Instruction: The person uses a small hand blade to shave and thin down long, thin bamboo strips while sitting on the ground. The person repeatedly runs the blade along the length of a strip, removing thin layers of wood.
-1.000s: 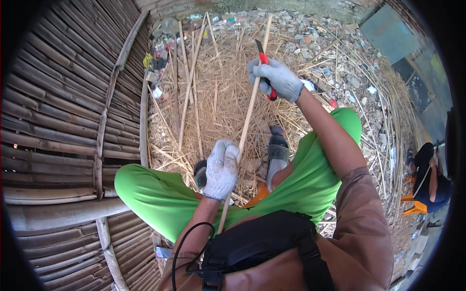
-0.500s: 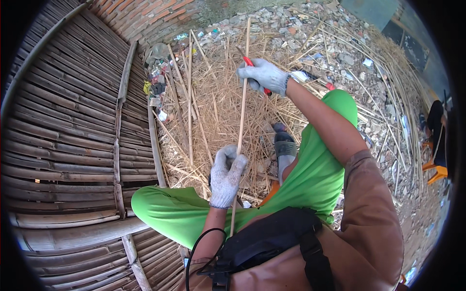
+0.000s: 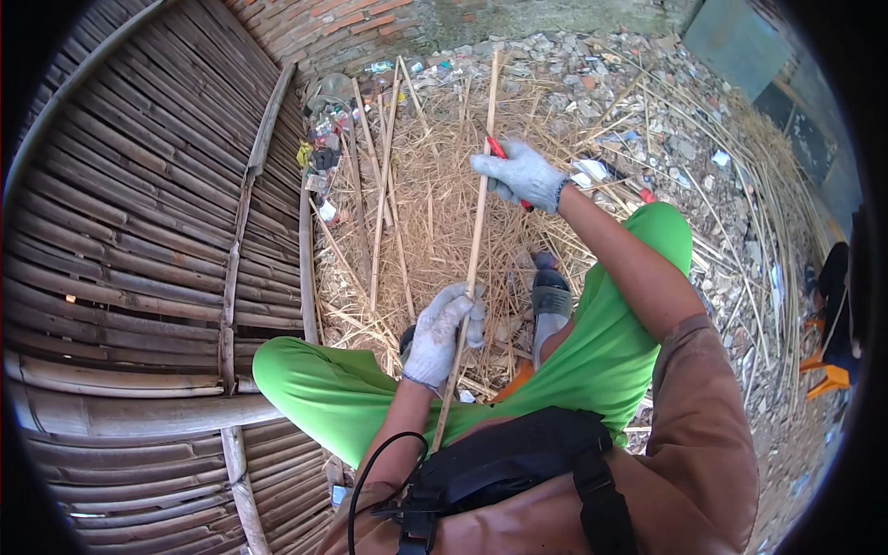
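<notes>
A long, thin bamboo strip (image 3: pixel 477 236) runs from near my waist out over the ground, tilted slightly right at its far end. My left hand (image 3: pixel 437 340), in a whitish work glove, is closed round its nearer part, with fingers curled past its right side. Further along, my right hand (image 3: pixel 524 173), gloved too, grips a red-handled knife (image 3: pixel 497 147). Its thumb lies across the strip, and the handle's other end shows below the palm. The thin blade beyond the handle is hard to make out beside the strip.
Straw-like shavings (image 3: pixel 435 199) cover the ground between my feet, with more bamboo strips (image 3: pixel 382 203) at left. A bamboo slat wall (image 3: pixel 139 231) stands left, a brick wall (image 3: pixel 370 28) ahead. Rubble and long strips (image 3: pixel 754 203) spread right, near a person by an orange stool (image 3: pixel 826 377).
The view has shifted. My right hand, knife and the strip have come slightly nearer to me. The left hand has turned, so its fingers show right of the strip.
</notes>
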Available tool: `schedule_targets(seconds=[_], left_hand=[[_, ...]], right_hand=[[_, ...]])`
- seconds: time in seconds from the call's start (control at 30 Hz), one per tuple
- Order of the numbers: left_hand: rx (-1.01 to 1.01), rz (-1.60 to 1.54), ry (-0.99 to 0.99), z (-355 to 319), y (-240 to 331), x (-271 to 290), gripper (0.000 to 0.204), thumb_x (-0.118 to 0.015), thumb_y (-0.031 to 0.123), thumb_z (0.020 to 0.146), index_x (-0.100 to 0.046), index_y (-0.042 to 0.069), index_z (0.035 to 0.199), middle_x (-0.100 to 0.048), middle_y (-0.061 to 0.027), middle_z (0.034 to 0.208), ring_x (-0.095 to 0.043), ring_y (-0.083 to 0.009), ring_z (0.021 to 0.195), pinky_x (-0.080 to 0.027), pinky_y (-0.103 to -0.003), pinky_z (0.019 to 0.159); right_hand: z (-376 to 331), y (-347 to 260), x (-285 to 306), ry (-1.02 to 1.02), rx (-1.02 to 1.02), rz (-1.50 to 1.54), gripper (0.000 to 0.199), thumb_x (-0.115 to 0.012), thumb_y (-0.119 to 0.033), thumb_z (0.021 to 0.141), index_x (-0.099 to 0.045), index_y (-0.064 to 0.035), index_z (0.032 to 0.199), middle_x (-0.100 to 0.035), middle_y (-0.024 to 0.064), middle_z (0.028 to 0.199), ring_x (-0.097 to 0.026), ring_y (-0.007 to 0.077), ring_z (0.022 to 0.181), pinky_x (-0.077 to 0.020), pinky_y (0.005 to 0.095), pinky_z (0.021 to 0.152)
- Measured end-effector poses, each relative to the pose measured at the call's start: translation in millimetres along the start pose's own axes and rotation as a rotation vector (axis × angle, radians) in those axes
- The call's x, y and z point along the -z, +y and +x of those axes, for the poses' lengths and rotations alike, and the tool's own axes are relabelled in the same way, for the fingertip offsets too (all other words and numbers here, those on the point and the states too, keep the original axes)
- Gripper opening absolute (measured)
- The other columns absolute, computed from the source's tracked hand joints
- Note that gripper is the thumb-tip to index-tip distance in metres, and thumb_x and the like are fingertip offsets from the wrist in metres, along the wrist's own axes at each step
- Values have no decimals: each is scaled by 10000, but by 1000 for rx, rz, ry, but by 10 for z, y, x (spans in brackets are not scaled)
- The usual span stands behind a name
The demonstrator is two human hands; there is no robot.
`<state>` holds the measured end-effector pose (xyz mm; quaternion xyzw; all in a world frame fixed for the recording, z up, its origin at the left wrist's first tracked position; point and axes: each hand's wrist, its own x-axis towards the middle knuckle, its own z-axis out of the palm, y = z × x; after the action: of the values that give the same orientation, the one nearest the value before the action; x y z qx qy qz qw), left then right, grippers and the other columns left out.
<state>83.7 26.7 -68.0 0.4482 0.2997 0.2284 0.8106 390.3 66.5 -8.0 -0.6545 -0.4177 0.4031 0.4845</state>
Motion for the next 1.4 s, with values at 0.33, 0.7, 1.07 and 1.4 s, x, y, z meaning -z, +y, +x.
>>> schedule_targets(seconds=[0.33,0.7,1.07,1.4], left_hand=[[-73,429,117,-187,49,-103,481,-703,316,1067,-594,-10,1403,-661,-41,892,-627,-131,731,-517,-277,649],[104,93,-15,-4,329,-158,370,-616,215,1092,-615,21,1408,-619,-37,842,-559,-104,642,-479,-235,591],[196,272,-134,-418,425,-246,470,-644,259,1091,-565,-41,1444,-484,31,683,-426,-73,506,-338,-237,460],[184,46,-240,-509,379,-151,603,-721,340,1062,-546,-48,1489,-520,8,729,-439,-92,550,-341,-254,480]], right_hand=[[49,157,-197,12,-14,15,467,-802,-500,977,-689,-47,963,-690,36,779,-614,106,608,-506,284,533],[318,40,64,282,34,182,418,-729,-440,1033,-667,-27,1065,-725,54,871,-626,123,629,-531,319,560],[678,260,818,772,152,399,441,-671,-476,1050,-705,-40,987,-704,62,771,-644,162,650,-530,351,622],[902,218,875,841,233,465,461,-708,-495,1007,-743,-41,932,-726,140,764,-703,265,668,-556,418,637]])
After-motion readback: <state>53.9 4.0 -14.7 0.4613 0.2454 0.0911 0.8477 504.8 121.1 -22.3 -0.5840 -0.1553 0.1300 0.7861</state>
